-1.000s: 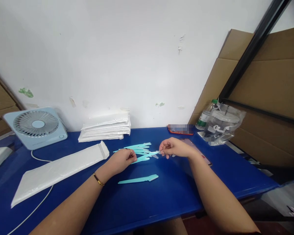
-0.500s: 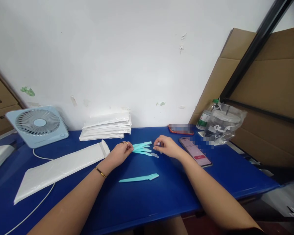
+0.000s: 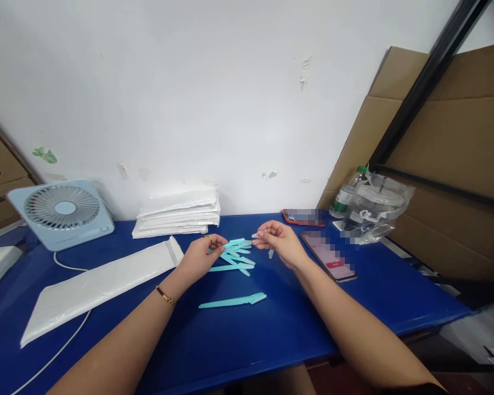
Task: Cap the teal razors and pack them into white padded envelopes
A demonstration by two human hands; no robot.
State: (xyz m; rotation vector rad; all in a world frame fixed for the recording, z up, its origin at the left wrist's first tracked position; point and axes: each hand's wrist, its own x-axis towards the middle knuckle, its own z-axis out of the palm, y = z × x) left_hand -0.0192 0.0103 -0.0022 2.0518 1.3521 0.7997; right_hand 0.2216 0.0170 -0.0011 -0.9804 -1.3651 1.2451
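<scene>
Several turquoise sticks (image 3: 239, 255) lie fanned and crossed near the middle of the blue table (image 3: 230, 340). My left hand (image 3: 203, 255) pinches the left ends of some of them between thumb and fingers. Just right of the fan, my right hand (image 3: 278, 241) is closed on a small translucent piece (image 3: 255, 235). Another small translucent piece (image 3: 270, 254) shows under that hand; whether it is held I cannot tell. A single turquoise stick with a wider right end (image 3: 233, 302) lies nearer the front.
At the left are a blue fan (image 3: 61, 211), its white cable and a long white packet (image 3: 99, 288). White packets are stacked (image 3: 177, 211) by the wall. Right of my hand lie a phone (image 3: 329, 258), a red-edged phone (image 3: 303, 217), a bottle (image 3: 346, 197) and a bagged cup (image 3: 372, 211).
The turquoise sticks have spread wider, with some now lower and more crossed. My right hand has moved slightly up and left, and a translucent piece now shows at its fingertips.
</scene>
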